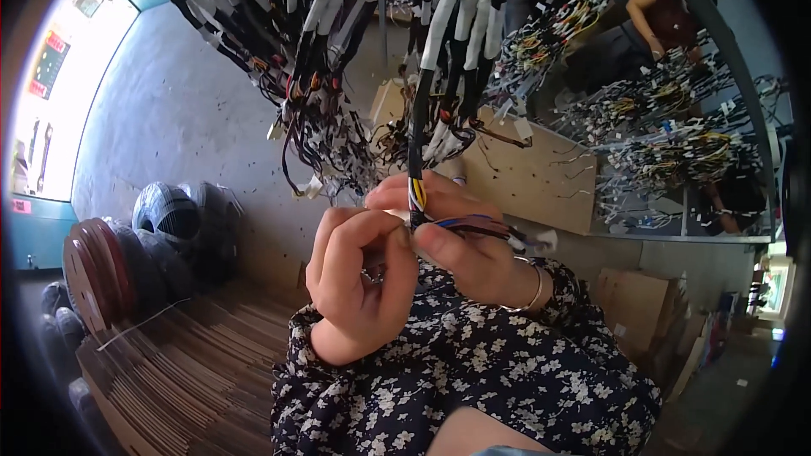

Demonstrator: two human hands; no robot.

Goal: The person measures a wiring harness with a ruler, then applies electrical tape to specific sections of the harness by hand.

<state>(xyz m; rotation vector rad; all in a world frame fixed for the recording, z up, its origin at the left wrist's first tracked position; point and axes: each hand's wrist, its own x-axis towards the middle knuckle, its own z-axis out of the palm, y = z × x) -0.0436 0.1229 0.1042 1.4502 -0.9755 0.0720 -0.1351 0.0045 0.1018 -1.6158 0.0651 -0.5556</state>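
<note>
My left hand and my right hand meet at the picture's middle, fingers pinched together on the lower end of a black taped wire harness that hangs down from above. Coloured wires with small white connectors stick out to the right past my right hand's fingers. My right wrist wears a thin metal bangle. Both sleeves are dark with small white flowers.
Many more wire harnesses with white tape hang overhead. Black cable coils and a red reel sit at left beside stacked cardboard. Another person stands at upper right behind a board with harnesses.
</note>
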